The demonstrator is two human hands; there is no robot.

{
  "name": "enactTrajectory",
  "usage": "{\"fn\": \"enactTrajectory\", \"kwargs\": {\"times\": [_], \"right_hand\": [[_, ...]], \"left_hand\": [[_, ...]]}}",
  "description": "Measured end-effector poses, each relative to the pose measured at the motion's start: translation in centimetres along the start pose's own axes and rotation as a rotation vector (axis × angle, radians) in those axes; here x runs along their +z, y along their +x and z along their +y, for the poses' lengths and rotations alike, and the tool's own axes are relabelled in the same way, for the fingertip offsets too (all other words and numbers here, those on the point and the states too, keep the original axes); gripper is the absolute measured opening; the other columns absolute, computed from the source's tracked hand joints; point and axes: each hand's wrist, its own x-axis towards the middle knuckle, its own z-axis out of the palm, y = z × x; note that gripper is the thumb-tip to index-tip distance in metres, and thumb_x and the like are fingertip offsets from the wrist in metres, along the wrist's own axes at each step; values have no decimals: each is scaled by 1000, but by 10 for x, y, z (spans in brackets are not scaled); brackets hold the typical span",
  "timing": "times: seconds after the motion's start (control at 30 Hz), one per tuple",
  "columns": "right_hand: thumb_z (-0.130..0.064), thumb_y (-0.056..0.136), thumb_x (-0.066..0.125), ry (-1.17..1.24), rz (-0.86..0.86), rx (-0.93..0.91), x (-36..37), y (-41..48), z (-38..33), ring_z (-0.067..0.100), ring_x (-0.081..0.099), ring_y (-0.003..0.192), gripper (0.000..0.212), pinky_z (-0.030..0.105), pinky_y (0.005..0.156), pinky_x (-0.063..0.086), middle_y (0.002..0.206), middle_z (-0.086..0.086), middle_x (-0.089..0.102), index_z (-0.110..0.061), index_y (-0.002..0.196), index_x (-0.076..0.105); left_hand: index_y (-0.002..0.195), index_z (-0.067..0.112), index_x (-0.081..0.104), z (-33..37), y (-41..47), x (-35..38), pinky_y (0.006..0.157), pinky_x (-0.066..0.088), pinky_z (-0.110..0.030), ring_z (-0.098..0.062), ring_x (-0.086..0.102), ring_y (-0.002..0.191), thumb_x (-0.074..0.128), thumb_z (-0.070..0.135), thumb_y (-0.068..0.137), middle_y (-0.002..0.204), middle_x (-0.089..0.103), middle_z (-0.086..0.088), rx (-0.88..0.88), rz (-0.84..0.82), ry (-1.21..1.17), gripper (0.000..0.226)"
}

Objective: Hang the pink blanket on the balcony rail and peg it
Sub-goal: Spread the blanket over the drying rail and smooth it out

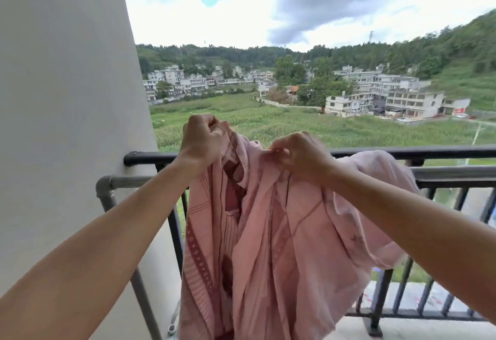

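The pink blanket [271, 235], with darker red patterned bands, hangs bunched in front of the black balcony rail [442, 152]. Its right part lies draped over the rail. My left hand [202, 138] is fisted around a gathered top edge, held just above rail height. My right hand [298, 153] pinches another piece of the top edge a little to the right, close to the rail. No pegs are visible.
A white wall or pillar [67, 111] fills the left side. A grey pipe frame [118, 180] stands just inside the railing, running along it and down to the floor. Fields and buildings lie far below beyond the rail.
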Motion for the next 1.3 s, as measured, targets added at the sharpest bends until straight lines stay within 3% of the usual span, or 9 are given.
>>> {"fn": "enactTrajectory", "kwargs": {"times": [0.23,0.37,0.57,0.67,0.8,0.9,1.03,1.17,1.3], "right_hand": [[-51,90,58,14,225,269,-23,0,75,25,56,53,45,31,51,42,49,-7,51,-28,52,55],[-47,90,61,-32,132,402,-25,-15,101,26,61,62,37,32,57,48,63,0,66,-28,59,65],[-26,81,56,-185,300,663,-83,-36,134,38,67,90,28,38,73,49,98,18,73,-14,95,77],[-30,72,69,-263,18,791,-88,-33,121,32,64,92,19,35,73,50,100,12,72,-21,88,75],[-29,82,64,-267,-58,419,-59,-18,56,28,65,99,47,34,78,55,127,9,65,-24,129,58],[-31,91,64,-83,-48,53,-31,-9,-23,23,66,107,42,38,86,56,131,6,62,-16,130,57],[-52,89,60,37,-266,-27,18,10,-73,19,66,101,55,35,81,56,125,4,66,-15,130,59],[-37,88,68,245,-274,39,50,24,-79,12,66,68,24,25,56,51,86,-2,72,-19,102,74],[-27,92,65,387,-108,159,51,38,-60,22,69,71,16,34,61,59,78,-1,70,-15,95,75]], "left_hand": [[73,4,58,-69,13,-88,66,45,-35,-32,61,78,53,17,96,80,64,-14,-135,269,345,26],[73,9,56,-110,-13,-94,72,46,-39,-36,59,82,55,19,92,89,66,-20,-299,115,553,22],[84,0,57,-113,-5,-125,76,47,-47,-48,59,92,50,18,95,94,63,-32,-245,303,587,22],[86,2,56,-106,-8,-109,74,43,-42,-43,60,92,49,21,98,95,65,-27,-229,198,539,23],[90,9,53,-90,-22,-71,74,38,-40,-29,53,87,42,28,101,90,58,-10,-251,96,478,25],[94,9,52,-92,-27,-68,84,45,-46,-35,58,94,40,33,102,94,61,-13,-265,111,367,28],[108,6,53,-100,-55,-64,70,45,-34,-25,62,86,44,43,99,93,63,-9,-417,92,50,39],[122,7,59,-121,-108,-66,86,56,-45,-30,71,96,60,45,91,105,72,-13,-645,-488,-407,49],[120,13,63,-148,-154,-74,93,53,-46,-27,67,107,77,28,80,115,70,-7,-683,-878,-247,45]]}}
